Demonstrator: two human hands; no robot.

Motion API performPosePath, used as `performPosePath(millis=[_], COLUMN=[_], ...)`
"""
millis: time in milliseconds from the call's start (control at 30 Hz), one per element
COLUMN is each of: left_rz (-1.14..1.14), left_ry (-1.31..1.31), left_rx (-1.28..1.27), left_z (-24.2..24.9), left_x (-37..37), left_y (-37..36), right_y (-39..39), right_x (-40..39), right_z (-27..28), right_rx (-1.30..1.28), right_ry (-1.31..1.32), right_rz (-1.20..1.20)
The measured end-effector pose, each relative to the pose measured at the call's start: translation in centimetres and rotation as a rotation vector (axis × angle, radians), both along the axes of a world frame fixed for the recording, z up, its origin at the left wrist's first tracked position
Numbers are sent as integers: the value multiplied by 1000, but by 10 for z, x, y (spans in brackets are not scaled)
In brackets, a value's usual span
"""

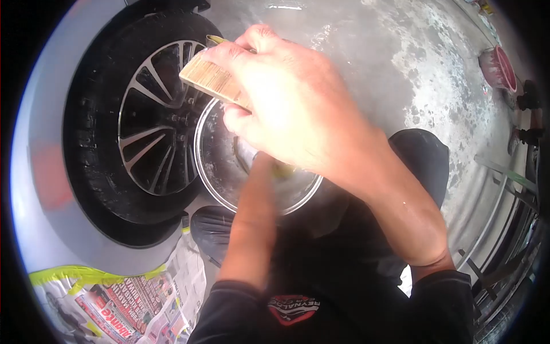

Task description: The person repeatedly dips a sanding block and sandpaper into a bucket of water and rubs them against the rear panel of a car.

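My right hand (286, 97) grips a flat, wood-coloured block (212, 80), its fingers closed round the upper edge. A folded yellowish edge (215, 39) shows at the block's top and looks like sandpaper. Beneath this hand stands a round metal-rimmed bucket (295, 203) with cloudy grey contents. My left hand (260, 160) reaches down into it; my right hand covers most of it and its fingers are hidden. A small yellow-green thing (283, 169) shows beside my left wrist, too little to name.
A car wheel (163, 117) with a black tyre stands left of the bucket, within a pale car body panel (40, 229). Newspaper (126, 304) is fixed with yellow-green tape (86, 275) at lower left. A red tub (497, 67) and metal frames (498, 212) stand on the right.
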State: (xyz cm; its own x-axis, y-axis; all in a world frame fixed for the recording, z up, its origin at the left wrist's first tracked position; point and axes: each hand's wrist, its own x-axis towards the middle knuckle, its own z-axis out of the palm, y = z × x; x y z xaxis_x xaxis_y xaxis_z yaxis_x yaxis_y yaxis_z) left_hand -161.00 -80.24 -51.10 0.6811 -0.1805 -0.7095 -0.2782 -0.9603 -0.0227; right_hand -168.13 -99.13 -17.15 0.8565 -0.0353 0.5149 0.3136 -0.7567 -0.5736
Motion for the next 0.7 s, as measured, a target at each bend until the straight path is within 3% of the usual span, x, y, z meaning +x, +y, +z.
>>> performPosePath(millis=[400, 567, 700], left_rz=[-128, -87, -31], left_ry=[140, 250, 270], left_rx=[-143, -372, -523], left_z=[31, 66, 103], left_x=[-9, 15, 23], left_y=[2, 23, 45], right_y=[-10, -25, -28], right_x=[8, 1, 2], right_z=[-6, -11, -7], right_rx=[23, -33, -139], right_ry=[-1, 155, 471], right_rz=[15, 188, 291])
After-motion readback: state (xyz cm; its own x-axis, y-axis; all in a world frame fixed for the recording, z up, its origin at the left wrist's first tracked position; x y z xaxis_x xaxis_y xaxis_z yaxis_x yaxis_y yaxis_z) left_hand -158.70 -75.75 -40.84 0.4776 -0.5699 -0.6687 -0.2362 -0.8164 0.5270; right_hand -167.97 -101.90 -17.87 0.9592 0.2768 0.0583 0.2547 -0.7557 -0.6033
